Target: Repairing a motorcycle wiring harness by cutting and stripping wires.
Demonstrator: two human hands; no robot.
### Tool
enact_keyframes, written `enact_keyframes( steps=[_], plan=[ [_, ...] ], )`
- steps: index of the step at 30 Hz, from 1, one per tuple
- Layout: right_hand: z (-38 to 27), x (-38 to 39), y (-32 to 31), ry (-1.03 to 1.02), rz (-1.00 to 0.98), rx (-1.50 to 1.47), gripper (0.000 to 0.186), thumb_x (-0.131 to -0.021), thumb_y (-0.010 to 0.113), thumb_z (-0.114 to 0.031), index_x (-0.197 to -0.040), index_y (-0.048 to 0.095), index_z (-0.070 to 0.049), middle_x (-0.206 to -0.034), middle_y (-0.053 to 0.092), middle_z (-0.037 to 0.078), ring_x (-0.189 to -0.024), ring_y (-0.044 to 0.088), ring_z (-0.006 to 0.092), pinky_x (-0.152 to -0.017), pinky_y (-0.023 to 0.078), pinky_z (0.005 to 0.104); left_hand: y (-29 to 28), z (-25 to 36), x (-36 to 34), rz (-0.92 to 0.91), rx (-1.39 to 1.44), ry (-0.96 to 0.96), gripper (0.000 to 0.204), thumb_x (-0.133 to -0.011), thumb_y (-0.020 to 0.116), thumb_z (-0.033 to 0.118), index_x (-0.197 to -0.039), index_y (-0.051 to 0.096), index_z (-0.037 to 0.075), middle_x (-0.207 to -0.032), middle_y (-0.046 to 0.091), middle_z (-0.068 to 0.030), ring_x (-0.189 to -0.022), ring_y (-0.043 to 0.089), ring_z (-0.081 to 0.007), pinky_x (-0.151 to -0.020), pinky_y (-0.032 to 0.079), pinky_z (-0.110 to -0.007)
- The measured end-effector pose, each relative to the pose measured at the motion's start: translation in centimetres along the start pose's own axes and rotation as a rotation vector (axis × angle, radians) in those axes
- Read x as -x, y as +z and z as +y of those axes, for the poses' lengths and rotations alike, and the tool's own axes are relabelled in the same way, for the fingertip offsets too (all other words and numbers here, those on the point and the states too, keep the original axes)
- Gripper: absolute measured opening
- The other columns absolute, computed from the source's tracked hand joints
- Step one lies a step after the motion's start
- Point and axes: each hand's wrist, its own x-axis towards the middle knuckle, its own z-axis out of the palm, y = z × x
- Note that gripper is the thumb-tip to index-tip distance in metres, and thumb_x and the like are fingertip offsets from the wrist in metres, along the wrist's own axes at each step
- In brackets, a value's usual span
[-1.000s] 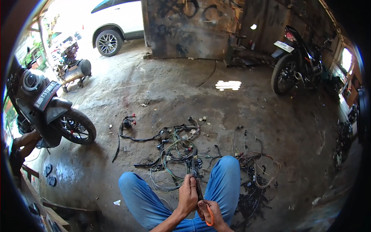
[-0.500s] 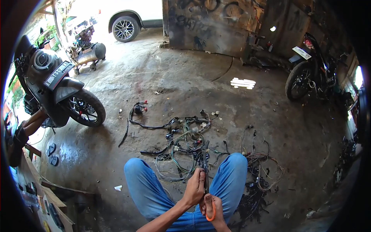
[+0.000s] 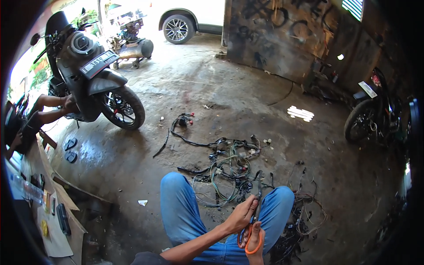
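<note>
Between my bent knees, my left hand point(image 3: 243, 214) is closed around a dark, black-wrapped wire bundle point(image 3: 259, 182). The bundle stretches away from me toward the tangled wiring harness point(image 3: 201, 144) on the floor. Just below, my right hand point(image 3: 254, 237) grips scissors by their orange handles point(image 3: 261, 243), with the loops apart. The blades lie close to the left hand and the bundle; I cannot tell exactly where they touch. Green, white and black wires with small connectors make up the harness.
A second wire pile point(image 3: 304, 221) lies beside my right knee. A grey scooter point(image 3: 99, 84) stands at left, with another person's legs point(image 3: 51, 110) behind it. Sandals point(image 3: 70, 150), a wooden bench point(image 3: 77, 229), an air compressor point(image 3: 137, 51) and another motorcycle point(image 3: 364, 115) are around.
The view has turned left, so the scene sits further right. The scissors' handle loops now show wider apart. My left hand still holds the wire bundle.
</note>
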Motion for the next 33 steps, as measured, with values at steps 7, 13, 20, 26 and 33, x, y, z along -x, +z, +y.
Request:
enact_keyframes(
  steps=[7, 13, 20, 26, 33],
  plan=[
    [-0.9, 0.0, 0.4, -0.030, 0.039, 0.047, 0.067, -0.102, 0.040, -0.063, -0.067, 0.046, -0.006, -0.049, 0.040, 0.002, -0.036, 0.043, 0.0127, -0.036, 0.034, 0.0271, -0.4, 0.3, -0.4, -0.021, 0.027, -0.016, 0.020, -0.108, 0.041, 0.023, -0.099, 0.045, 0.004, -0.078, 0.046, -0.0106, -0.071, 0.045, -0.0199, -0.066, 0.043, -0.035],
    [-2.4, -0.3, 1.3, -0.024, -0.036, -0.035, 0.062, -0.100, 0.047, -0.061, -0.068, 0.048, -0.007, -0.051, 0.042, 0.000, -0.038, 0.043, 0.0096, -0.037, 0.034, 0.0247, -1.4, 1.1, -0.5, -0.042, 0.034, -0.035, 0.028, -0.110, 0.040, 0.028, -0.099, 0.045, 0.002, -0.073, 0.045, -0.0116, -0.065, 0.040, -0.0198, -0.061, 0.039, -0.035],
    [-2.0, 1.4, 1.1, 0.061, 0.031, -0.043, 0.063, -0.099, 0.047, -0.062, -0.068, 0.048, -0.007, -0.050, 0.042, -0.001, -0.037, 0.041, 0.0085, -0.035, 0.032, 0.0234, -0.6, -0.4, 1.1, -0.018, 0.011, 0.055, 0.027, -0.110, 0.041, 0.027, -0.103, 0.048, 0.002, -0.071, 0.046, -0.0104, -0.063, 0.041, -0.0202, -0.059, 0.038, -0.035],
    [-2.8, 2.6, 1.0, 0.247, 0.017, -0.140, 0.069, -0.098, 0.040, -0.071, -0.068, 0.048, -0.009, -0.053, 0.041, -0.002, -0.039, 0.041, 0.0081, -0.038, 0.034, 0.0231, -1.0, -1.2, 2.3, -0.068, 0.002, 0.018, 0.026, -0.110, 0.042, 0.027, -0.104, 0.049, 0.002, -0.073, 0.046, -0.0081, -0.065, 0.041, -0.0176, -0.060, 0.037, -0.035],
    [-1.9, 3.1, 0.3, 0.228, -0.048, 0.022, 0.067, -0.099, 0.040, -0.069, -0.072, 0.046, -0.008, -0.055, 0.040, -0.001, -0.042, 0.041, 0.0081, -0.040, 0.033, 0.0233, -1.2, -2.0, 2.1, -0.134, 0.642, -0.329, 0.042, -0.109, 0.041, 0.038, -0.124, 0.056, 0.002, -0.095, 0.056, -0.0019, -0.083, 0.056, -0.0112, -0.075, 0.047, -0.027]
  ],
)
